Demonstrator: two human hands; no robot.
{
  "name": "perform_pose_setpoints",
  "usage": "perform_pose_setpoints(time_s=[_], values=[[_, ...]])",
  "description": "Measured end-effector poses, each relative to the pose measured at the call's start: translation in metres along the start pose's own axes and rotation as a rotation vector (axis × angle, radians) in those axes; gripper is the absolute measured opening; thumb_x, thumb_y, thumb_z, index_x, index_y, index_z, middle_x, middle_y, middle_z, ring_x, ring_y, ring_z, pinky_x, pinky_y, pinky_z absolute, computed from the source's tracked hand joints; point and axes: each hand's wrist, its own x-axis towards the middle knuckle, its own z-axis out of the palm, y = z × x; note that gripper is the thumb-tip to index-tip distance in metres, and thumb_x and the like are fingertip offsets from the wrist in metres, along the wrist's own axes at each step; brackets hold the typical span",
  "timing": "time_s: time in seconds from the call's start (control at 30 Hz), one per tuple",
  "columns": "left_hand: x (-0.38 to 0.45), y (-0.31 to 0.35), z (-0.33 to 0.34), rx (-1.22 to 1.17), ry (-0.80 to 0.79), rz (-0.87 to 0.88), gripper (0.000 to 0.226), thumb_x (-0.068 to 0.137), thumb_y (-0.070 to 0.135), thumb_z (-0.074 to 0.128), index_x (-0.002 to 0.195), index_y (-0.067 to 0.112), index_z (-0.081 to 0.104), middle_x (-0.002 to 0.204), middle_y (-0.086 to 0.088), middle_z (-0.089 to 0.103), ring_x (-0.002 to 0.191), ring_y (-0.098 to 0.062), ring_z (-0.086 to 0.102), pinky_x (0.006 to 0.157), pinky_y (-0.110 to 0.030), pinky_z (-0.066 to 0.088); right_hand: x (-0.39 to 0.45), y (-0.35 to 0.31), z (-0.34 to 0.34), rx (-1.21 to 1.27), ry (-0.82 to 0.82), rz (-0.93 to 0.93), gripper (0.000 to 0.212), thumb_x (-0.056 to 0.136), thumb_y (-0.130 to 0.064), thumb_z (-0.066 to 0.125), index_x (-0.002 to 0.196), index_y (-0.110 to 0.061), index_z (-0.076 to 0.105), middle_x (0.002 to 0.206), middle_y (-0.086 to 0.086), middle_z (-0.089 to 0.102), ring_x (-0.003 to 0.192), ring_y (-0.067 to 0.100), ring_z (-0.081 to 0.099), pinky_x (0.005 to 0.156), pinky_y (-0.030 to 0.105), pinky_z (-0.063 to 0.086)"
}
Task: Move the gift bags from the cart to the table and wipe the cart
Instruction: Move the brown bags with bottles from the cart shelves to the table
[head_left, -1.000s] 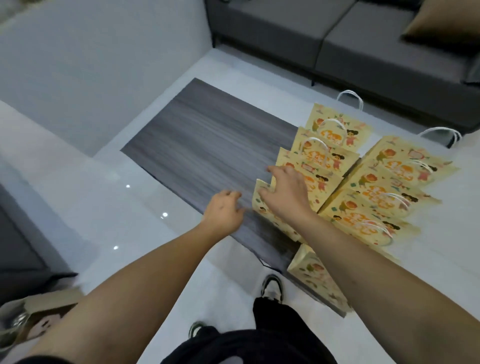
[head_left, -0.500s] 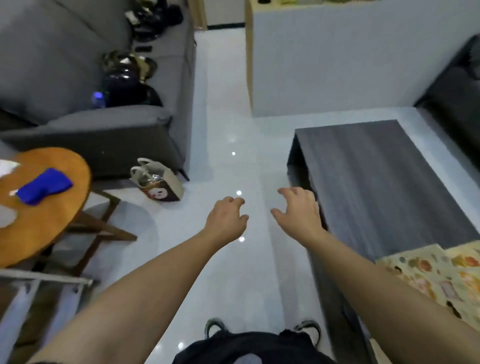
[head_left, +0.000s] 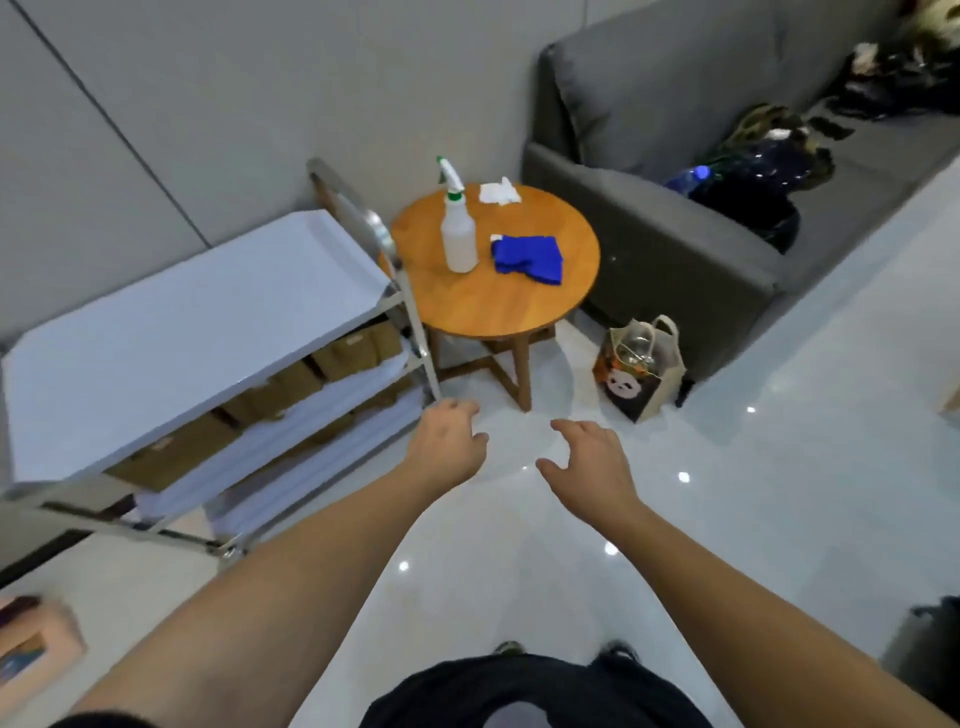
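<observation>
Both arms reach forward over the glossy pale floor (head_left: 727, 519). The left hand (head_left: 447, 441) hangs with fingers loosely curled and holds nothing; the right hand (head_left: 592, 457) is spread a little wider, thumb out, also holding nothing. Just left of the left hand stands the cart (head_left: 182, 322), its white top shelf bare (brown boxes (head_left: 291, 382) sit on the shelf beneath). Beyond the cart's handle end is a round wooden table (head_left: 498, 301) carrying 1 spray bottle (head_left: 458, 234), upright, a folded blue cloth (head_left: 529, 258) just beside it, and a white crumpled tissue (head_left: 498, 193) at the far rim. A paper bag with a panda face (head_left: 639, 371) stands on the floor near the grey sofa (head_left: 675, 156).
</observation>
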Motion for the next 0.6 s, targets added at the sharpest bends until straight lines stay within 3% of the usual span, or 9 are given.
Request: perform_pose_setpoints(time_s=[0.33,0.6], values=[[-0.013,-0.079,-0.027,-0.174,0.180,-0.495,0.043,0.099,0.030,0.059,0.139,0.016,0.053,0.140,-0.009,0.053,0.128,-0.028,0.050,0.105,-0.037,0.041,0.100,-0.070,0.042,-0.047,-0.301,-0.355,0.061,0.094,-0.039,0.065,0.148,-0.019,0.046,0.147,0.008,0.050,0.136,0.029,0.040,0.110,0.038,0.037],[-0.009,-0.087,-0.038,-0.184,0.233,-0.699,0.045,0.099,0.030,0.060,0.141,0.015,0.053,0.142,-0.010,0.053,0.130,-0.029,0.049,0.107,-0.036,0.038,0.151,-0.090,0.062,-0.038,-0.468,-0.454,0.060,0.094,-0.038,0.066,0.147,-0.017,0.047,0.146,0.008,0.052,0.136,0.029,0.043,0.109,0.039,0.039]])
